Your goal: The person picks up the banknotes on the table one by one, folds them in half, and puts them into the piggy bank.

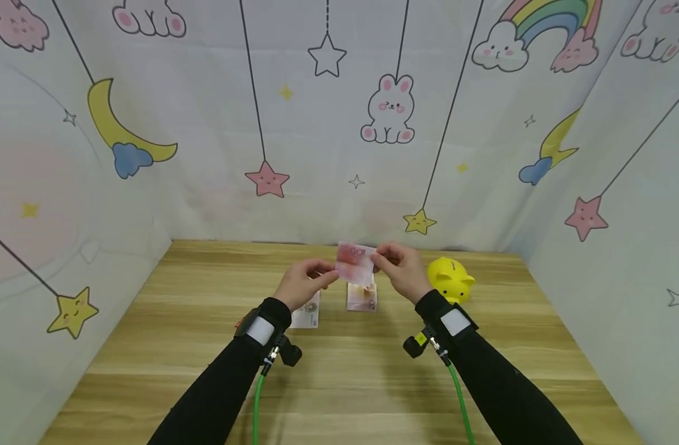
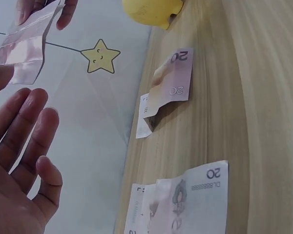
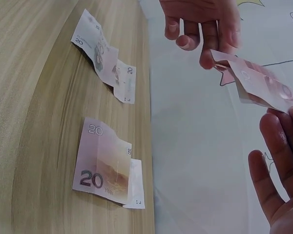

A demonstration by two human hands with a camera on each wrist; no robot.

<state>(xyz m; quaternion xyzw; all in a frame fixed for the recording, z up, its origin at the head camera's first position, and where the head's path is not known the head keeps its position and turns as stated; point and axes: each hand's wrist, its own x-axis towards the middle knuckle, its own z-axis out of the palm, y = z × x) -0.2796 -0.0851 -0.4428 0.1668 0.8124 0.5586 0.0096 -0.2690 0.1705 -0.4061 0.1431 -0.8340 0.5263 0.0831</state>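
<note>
Between both hands a pink 100 banknote [image 1: 354, 264], folded and creased, is held up above the table. My left hand [image 1: 307, 283] pinches its left edge between thumb and fingertip, the other fingers spread loosely in the left wrist view. At its right edge, my right hand [image 1: 404, 272] grips it with thumb and forefinger. Below the note lies a creased 20 yuan banknote [image 3: 103, 163], its purple and tan side showing. Another creased 20 banknote [image 2: 195, 200], greyish, rests on the table under my left hand and is partly hidden by it in the head view.
A yellow piggy bank [image 1: 450, 281] with a slot on top stands beside my right wrist. The wooden table [image 1: 361, 383] ends at a white cloth backdrop [image 1: 217, 204] printed with stars, moons and rabbits. Green cables [image 1: 257, 408] run from both wrist cameras.
</note>
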